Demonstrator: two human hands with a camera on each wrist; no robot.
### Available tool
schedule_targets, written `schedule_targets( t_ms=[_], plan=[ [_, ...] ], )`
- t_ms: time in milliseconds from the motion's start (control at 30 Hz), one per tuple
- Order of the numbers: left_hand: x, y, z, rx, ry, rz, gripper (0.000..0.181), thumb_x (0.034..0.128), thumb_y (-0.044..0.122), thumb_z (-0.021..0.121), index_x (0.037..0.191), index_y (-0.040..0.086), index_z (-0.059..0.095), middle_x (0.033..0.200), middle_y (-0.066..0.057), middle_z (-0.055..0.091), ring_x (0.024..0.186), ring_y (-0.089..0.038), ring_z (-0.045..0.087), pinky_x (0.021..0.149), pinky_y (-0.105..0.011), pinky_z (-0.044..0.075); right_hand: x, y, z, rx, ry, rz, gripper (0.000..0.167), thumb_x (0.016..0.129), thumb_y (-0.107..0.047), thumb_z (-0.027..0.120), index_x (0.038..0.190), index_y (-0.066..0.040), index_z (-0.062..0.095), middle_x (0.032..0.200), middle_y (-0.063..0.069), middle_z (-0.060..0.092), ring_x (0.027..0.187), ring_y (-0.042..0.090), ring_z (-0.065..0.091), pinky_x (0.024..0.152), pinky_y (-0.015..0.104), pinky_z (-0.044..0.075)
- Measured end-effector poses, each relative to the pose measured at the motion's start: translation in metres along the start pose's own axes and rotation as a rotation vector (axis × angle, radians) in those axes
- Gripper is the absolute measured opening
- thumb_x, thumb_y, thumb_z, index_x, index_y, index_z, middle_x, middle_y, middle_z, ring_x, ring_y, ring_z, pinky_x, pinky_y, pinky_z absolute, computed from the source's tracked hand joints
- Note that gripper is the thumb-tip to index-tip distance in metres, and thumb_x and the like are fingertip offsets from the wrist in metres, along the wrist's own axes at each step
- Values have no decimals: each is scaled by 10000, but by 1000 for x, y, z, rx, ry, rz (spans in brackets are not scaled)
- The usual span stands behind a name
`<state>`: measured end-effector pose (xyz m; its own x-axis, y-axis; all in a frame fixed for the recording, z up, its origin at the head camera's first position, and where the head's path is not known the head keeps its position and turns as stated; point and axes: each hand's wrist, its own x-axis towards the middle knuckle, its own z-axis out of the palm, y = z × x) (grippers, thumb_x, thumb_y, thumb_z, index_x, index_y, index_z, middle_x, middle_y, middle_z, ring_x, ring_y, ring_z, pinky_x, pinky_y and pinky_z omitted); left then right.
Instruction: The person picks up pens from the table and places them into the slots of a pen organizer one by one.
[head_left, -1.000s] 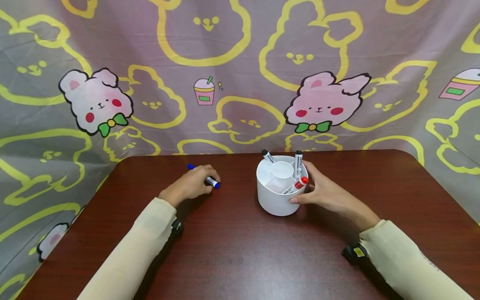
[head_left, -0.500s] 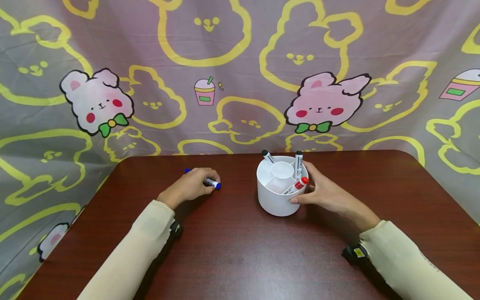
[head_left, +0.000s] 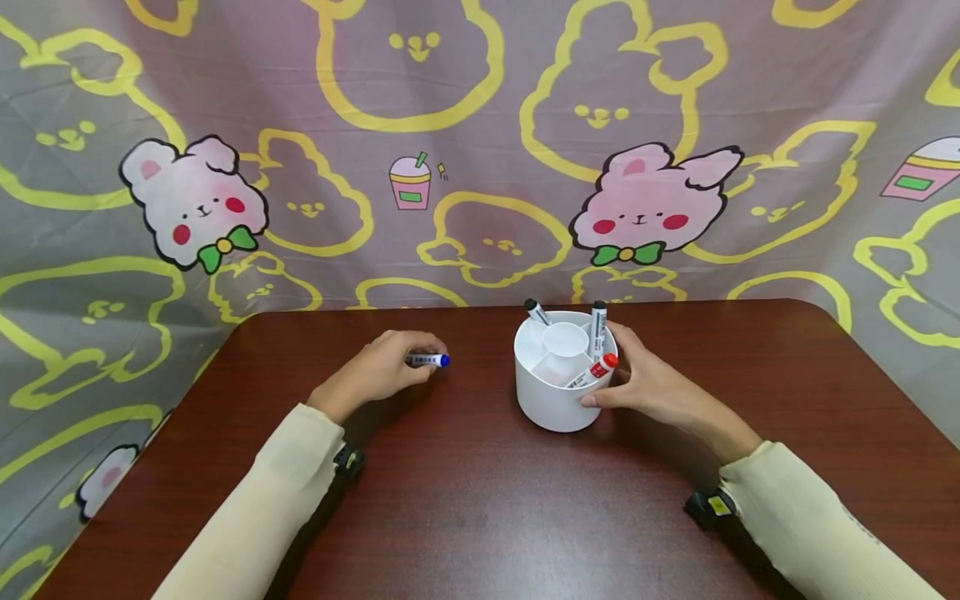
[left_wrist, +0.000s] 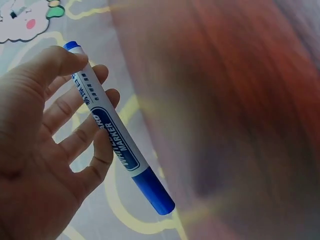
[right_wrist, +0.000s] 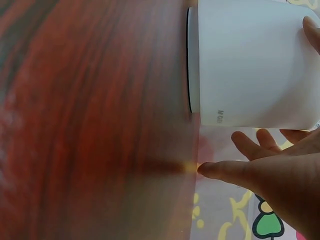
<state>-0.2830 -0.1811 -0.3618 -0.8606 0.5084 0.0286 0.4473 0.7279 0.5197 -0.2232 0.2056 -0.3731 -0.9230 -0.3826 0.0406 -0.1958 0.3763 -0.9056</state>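
Note:
My left hand [head_left: 382, 367] pinches a blue whiteboard marker [head_left: 426, 360] between thumb and fingers, left of the white pen holder [head_left: 551, 407]. In the left wrist view the marker [left_wrist: 117, 132] lies slantwise across the fingers, its blue cap pointing down and right. My right hand [head_left: 660, 396] grips the right side of the round, divided holder, thumb on its front wall. Two black-capped markers, one at the back left [head_left: 536, 312] and one at the back right [head_left: 598, 329], lean in the holder with a red-ended marker [head_left: 594, 372]. The right wrist view shows the holder's wall [right_wrist: 250, 65] close up.
The holder stands on a dark reddish-brown wooden table [head_left: 480, 517]. Behind the table's far edge hangs a patterned curtain [head_left: 480, 167] with yellow outlines and cartoon rabbits. Black wrist cameras sit below both sleeves.
The marker in my left hand has turned and shifted slightly right, now nearly level in the head view, its far end hidden behind the hand. My right hand and the holder stay put.

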Motion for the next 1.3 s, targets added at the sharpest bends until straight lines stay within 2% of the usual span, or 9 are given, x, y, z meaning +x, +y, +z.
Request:
schedule_targets(
  t_ms=[133,333,633,733,867,967,1167,1300],
  plan=[
    [-2,12,-3,-26,17,26,228,979,96,724,1201,147,740,1157,-7,754,1054,-184,694,960,-437,588,-1,-1,0,-44,27,7,1082,811,-252,897,1648,-192,213,1555,142,300,1467,375,290,1140,613,346],
    [-7,28,-9,-66,47,119,257,963,62,735,1205,150,742,1141,13,757,1038,-166,695,961,-421,587,1,1,0,47,13,-22,1102,831,-147,883,1651,-161,147,1561,143,411,1406,392,492,1149,517,399],
    [-13,53,-16,-113,80,208,257,967,78,732,1209,165,751,1121,65,756,1019,-124,688,933,-377,583,-1,1,-1,42,0,-13,1089,847,-165,870,1655,-172,140,1567,159,412,1396,440,504,1155,586,393],
    [-15,61,-19,-147,95,242,257,968,83,731,1210,165,752,1113,62,764,1019,-120,705,916,-403,594,-1,0,-1,39,-4,-9,1085,850,-171,867,1654,-171,139,1575,159,398,1417,447,478,1162,605,386],
    [-19,70,-22,-188,119,244,260,975,118,730,1229,174,745,1124,51,768,1068,-142,721,906,-425,595,-1,0,-1,35,-9,-8,1083,854,-174,864,1657,-170,137,1580,162,395,1405,453,492,1157,601,391],
    [-20,73,-24,-207,139,232,263,987,148,725,1250,165,736,1120,33,765,1057,-153,714,880,-395,593,-2,0,-1,30,-12,-9,1081,856,-177,862,1658,-173,138,1579,162,399,1390,457,507,1145,590,404],
    [-20,77,-27,-289,187,225,243,1000,186,720,1242,190,729,1090,10,752,894,-163,686,753,-317,583,-2,1,-2,35,-22,-3,1070,861,-195,855,1659,-191,142,1581,152,401,1421,456,464,1140,603,405],
    [-20,84,-29,-375,197,242,240,1005,170,711,1243,197,720,1117,22,746,813,-182,699,704,-355,600,-1,2,-1,36,-24,1,1062,858,-204,857,1652,-191,153,1582,142,401,1440,446,435,1149,620,389]
  ],
)
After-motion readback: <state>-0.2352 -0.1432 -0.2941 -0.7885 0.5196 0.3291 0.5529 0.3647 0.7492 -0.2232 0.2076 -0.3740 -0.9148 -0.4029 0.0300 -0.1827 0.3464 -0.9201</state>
